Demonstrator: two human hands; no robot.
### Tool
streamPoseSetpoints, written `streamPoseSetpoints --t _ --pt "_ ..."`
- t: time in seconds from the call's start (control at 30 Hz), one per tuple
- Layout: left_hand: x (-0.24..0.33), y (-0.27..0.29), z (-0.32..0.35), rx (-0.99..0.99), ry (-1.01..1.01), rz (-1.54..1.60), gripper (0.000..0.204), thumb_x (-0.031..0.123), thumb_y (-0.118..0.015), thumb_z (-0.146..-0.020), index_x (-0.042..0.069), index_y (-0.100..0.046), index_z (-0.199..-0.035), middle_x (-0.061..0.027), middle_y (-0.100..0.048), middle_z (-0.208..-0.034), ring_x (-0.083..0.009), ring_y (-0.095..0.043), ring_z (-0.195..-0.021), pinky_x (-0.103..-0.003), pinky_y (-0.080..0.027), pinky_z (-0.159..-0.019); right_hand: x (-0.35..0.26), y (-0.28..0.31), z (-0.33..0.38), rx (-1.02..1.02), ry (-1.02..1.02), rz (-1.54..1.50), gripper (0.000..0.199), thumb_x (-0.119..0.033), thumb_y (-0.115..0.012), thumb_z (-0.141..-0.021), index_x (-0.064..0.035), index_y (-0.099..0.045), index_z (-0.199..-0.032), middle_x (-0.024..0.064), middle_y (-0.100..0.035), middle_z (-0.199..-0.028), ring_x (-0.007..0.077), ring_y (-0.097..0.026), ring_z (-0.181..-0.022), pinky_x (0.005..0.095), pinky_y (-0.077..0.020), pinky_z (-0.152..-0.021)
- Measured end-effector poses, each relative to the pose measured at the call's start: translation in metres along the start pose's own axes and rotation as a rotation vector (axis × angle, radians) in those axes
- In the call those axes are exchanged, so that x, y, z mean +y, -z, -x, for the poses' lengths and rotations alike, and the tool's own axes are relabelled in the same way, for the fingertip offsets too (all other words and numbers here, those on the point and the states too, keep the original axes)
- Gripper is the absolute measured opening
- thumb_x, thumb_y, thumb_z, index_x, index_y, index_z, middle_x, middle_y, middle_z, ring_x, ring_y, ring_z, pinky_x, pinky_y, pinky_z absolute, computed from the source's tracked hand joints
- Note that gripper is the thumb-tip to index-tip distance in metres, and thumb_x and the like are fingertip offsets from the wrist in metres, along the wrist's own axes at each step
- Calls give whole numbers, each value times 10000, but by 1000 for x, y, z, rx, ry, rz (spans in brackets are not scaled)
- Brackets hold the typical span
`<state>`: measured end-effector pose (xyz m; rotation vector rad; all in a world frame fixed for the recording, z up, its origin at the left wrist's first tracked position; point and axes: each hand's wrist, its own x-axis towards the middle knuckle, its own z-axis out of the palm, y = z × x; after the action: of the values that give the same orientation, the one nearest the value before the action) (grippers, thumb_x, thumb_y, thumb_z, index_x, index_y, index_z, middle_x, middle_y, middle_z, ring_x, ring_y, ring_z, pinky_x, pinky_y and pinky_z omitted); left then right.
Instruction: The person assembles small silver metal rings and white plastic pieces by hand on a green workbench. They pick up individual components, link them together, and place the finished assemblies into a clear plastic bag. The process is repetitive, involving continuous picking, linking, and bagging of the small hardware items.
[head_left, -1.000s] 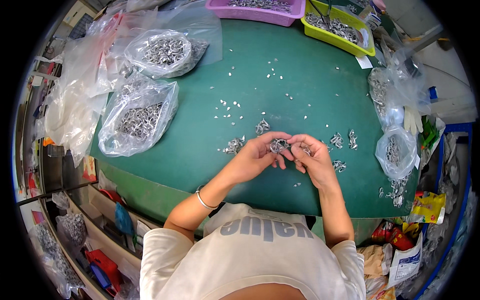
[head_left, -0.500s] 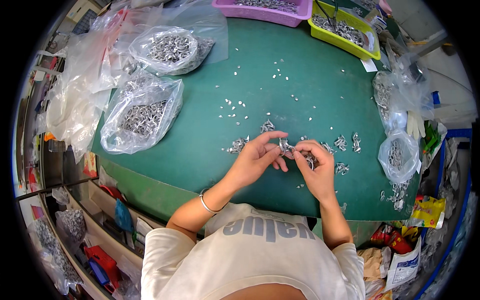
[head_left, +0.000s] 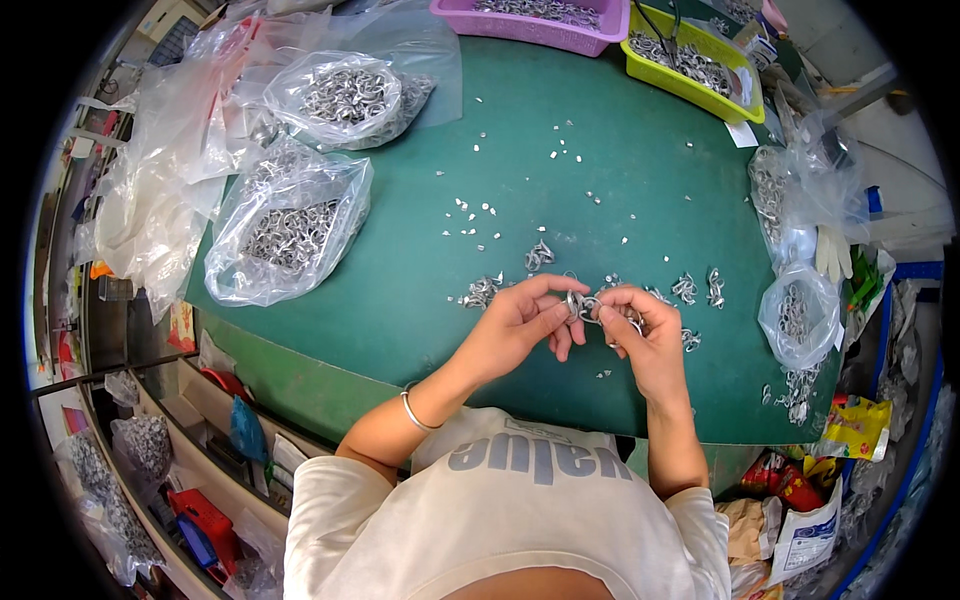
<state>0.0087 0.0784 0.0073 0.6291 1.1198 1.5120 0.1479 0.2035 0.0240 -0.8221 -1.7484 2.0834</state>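
Observation:
Over the near part of the green table, my left hand [head_left: 522, 322] pinches a small silvery metal ring piece [head_left: 574, 304] between thumb and fingers. Another metal ring [head_left: 590, 310] lies against it, between the two hands, and whether they are linked is too small to tell. My right hand [head_left: 650, 328] closes thumb and fingers on this second ring, with more metal rings [head_left: 634, 321] tucked in its curled fingers. Little heaps of similar metal pieces [head_left: 482, 292] sit on the table beyond my hands, one heap [head_left: 540, 255] farther off.
Two clear bags [head_left: 290, 235] [head_left: 345, 95] full of metal pieces stand at the left. A purple tray [head_left: 540, 32] and a yellow-green tray [head_left: 690, 85] are at the far edge. Small bits [head_left: 470, 215] dot the green table [head_left: 400, 200]. Another bag [head_left: 800, 315] lies at the right.
My right hand has shifted slightly right and down, and its fingers have turned around the rings. My left fingers have closed in on the piece; a ring now shows between the hands.

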Motion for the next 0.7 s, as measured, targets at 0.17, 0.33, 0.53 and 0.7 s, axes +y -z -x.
streamPoseSetpoints --t 0.17,0.33,0.53,0.7 --pt "0 -4 0 62 54 89 261 62 -412 -929 -12 -522 -1154 -95 -612 -732 -115 -554 -572 -221 -428 -543 -1 -14 1 102 564 480 98 57 -621 -760 29 -602 -853 93 -596 -838 140 -556 -650 239 -435 -555" --pt "7 -7 1 119 127 140 276 38 -390 -901 -7 -532 -1133 -77 -583 -663 -105 -489 -498 -208 -389 -497 -1 -17 4 106 634 546 106 69 -623 -746 26 -604 -841 110 -598 -833 180 -576 -641 261 -449 -544" --pt "1 1 1 83 163 371 256 58 -397 -915 4 -540 -1120 -78 -597 -728 -107 -522 -573 -222 -429 -554 3 -20 5 122 461 437 65 42 -615 -778 31 -601 -841 84 -598 -809 122 -543 -612 232 -420 -522" --pt "-1 -5 2 128 138 289 246 78 -428 -930 14 -515 -1150 -74 -602 -805 -107 -546 -675 -235 -449 -638 15 -9 2 62 51 -13 86 -59 -567 -871 12 -610 -896 30 -611 -829 63 -485 -594 198 -371 -484"
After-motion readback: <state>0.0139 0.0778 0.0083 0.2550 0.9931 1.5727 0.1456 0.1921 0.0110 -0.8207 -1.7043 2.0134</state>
